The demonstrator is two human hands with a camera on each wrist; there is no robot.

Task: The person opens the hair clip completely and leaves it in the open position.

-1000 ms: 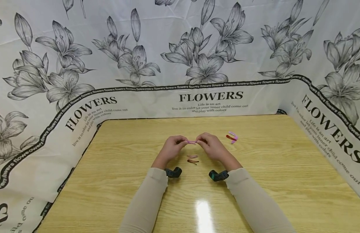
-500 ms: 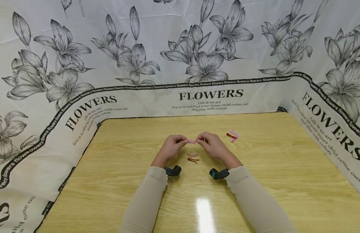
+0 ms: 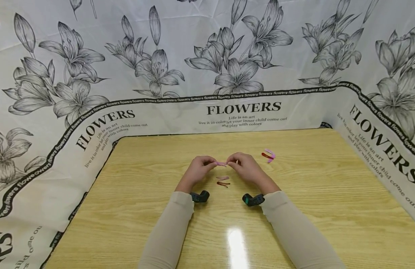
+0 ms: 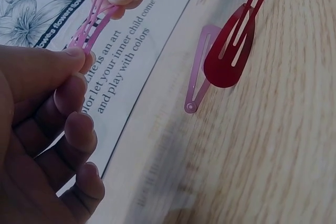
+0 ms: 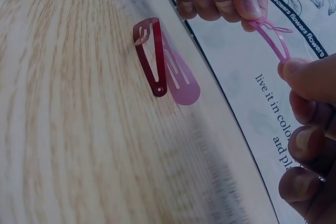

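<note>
Between both hands, above the wooden table, is a pink snap hair clip (image 3: 222, 164), its two layers sprung apart in the wrist views. My left hand (image 3: 198, 171) pinches one end between thumb and forefinger. At the other end, my right hand (image 3: 245, 169) holds it with thumb and fingertips. Just nearer than the hands, a dark red hair clip (image 4: 227, 71) and a mauve-pink hair clip (image 5: 186, 94) lie on the table, close together and both sprung apart. In the left wrist view the red one partly covers the mauve one.
Beyond the right hand lies a small group of hair clips, with a red clip (image 3: 266, 155) among pink clips (image 3: 271, 160). Flower-printed cloth (image 3: 180, 119) borders the table (image 3: 143, 157) at the back and sides. Each wrist wears a black camera mount (image 3: 201, 197).
Both hands keep their hold on the pink hair clip and barely move. The head view shifts slightly; the clips on the table stay put.
</note>
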